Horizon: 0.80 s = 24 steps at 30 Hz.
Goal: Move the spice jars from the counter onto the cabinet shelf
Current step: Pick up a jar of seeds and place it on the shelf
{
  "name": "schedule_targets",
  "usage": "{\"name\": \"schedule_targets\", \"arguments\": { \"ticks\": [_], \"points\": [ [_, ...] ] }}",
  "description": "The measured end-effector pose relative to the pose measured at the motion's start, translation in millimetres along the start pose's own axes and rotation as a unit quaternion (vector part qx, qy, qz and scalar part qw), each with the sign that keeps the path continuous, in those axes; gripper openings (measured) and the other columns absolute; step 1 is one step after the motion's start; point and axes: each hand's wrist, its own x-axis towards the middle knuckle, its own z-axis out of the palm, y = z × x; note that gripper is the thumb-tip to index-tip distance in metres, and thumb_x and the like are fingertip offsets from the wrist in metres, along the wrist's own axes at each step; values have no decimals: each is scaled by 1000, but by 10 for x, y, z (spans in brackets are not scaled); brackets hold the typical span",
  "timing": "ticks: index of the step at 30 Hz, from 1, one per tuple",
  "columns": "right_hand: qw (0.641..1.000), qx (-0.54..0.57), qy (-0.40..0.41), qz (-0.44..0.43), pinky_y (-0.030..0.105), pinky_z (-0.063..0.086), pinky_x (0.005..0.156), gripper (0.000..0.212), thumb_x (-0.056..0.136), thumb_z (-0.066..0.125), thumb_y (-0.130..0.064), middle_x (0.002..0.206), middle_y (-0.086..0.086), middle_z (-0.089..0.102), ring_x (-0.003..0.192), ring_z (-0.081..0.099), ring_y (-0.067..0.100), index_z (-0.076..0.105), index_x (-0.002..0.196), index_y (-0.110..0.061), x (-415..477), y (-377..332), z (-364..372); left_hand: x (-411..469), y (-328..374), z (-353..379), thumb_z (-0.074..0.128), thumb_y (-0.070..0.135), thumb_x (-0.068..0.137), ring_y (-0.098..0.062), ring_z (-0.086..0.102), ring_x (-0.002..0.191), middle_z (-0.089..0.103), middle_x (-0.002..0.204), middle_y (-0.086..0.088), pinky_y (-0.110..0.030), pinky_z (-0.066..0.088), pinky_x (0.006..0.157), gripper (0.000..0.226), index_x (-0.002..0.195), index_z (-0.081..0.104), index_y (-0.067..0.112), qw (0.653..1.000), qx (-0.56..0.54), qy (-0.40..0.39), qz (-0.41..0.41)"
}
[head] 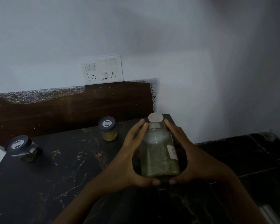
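Spice jar (pixel 157 151): label turned partly away, unreadable.

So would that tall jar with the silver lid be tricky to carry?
Probably fairly heavy: the tall jar looks like glass, over half full of greenish powder. Smooth sides could slip, so gripping with left hand and right hand together seems sensible.

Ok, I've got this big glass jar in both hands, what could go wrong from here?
The big glass jar is gripped by its smooth sides between the left hand and right hand; it may slip. While lifting, the left arm could knock the yellow-powder jar nearby. The small dark jar stands near the counter edge.
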Motion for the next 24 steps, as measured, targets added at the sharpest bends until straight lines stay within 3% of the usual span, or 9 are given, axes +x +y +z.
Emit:
{"name": "schedule_targets", "arguments": {
  "ticks": [4,7,9,12,13,16,19,21,24],
  "points": [
    [1000,-27,0,-6,4,37,94,123,56,86,-27,135,-35,21,121,33,-16,-2,139,-46,30,6,37,18,12,-32,82,49,55,4,-10,141,-20,149,30,-19,22,109,124,143,-6,49,999,42,-26,-4],
    [999,-32,3,-3,-2,35,88,124,57,88,-26,132,-37,18,117,29,-25,-6,132,-55,27,-16,47,34,10,-38,82,45,58,5,4,140,-4,150,25,-11,29,106,119,147,3,43,998,60,-22,9],
    [1000,-15,3,2,0,36,88,126,55,89,-24,133,-40,13,116,27,-27,-7,130,-58,0,-43,10,22,7,-47,85,36,57,3,12,139,6,148,21,-13,36,103,117,147,11,35,1000,31,0,3],
    [1000,-4,-9,-1,20,31,107,131,50,89,-32,145,-38,3,135,18,-9,-7,135,-59,-25,-71,-52,1,2,-57,87,30,55,0,18,139,12,148,17,-21,46,97,117,148,14,30,1000,-14,18,-2],
    [1000,-1,-12,1,21,30,108,131,50,88,-32,146,-36,4,136,17,-7,-7,135,-60,-27,-77,-62,-4,-4,-53,86,30,56,-1,19,139,13,149,15,-21,47,96,117,148,14,30,1000,-22,16,-1],
    [1000,-1,-4,4,8,35,99,126,50,88,-30,142,-37,14,129,23,-16,0,134,-62,-11,-58,-37,-13,6,-40,83,40,56,0,11,142,4,153,18,-19,40,102,118,147,8,40,999,-34,-1,-11],
    [1000,-14,7,8,12,36,100,123,50,88,-34,141,-34,18,128,26,-14,4,139,-52,14,-28,11,4,12,-56,82,46,55,12,-5,138,-13,151,27,1,23,101,125,147,-2,40,1000,6,-24,-20],
    [1000,-21,8,6,9,36,100,123,51,87,-35,138,-39,15,126,24,-17,2,138,-52,26,-15,29,31,14,-81,81,49,55,17,-1,135,-10,150,30,4,23,97,122,145,-1,40,998,26,-38,-30],
    [999,-35,6,6,14,33,104,126,51,87,-37,137,-44,8,127,21,-19,-3,136,-57,24,-30,12,47,12,-105,79,54,51,17,12,133,4,144,34,-3,29,101,116,142,7,45,999,36,-23,-30]
  ]
}}
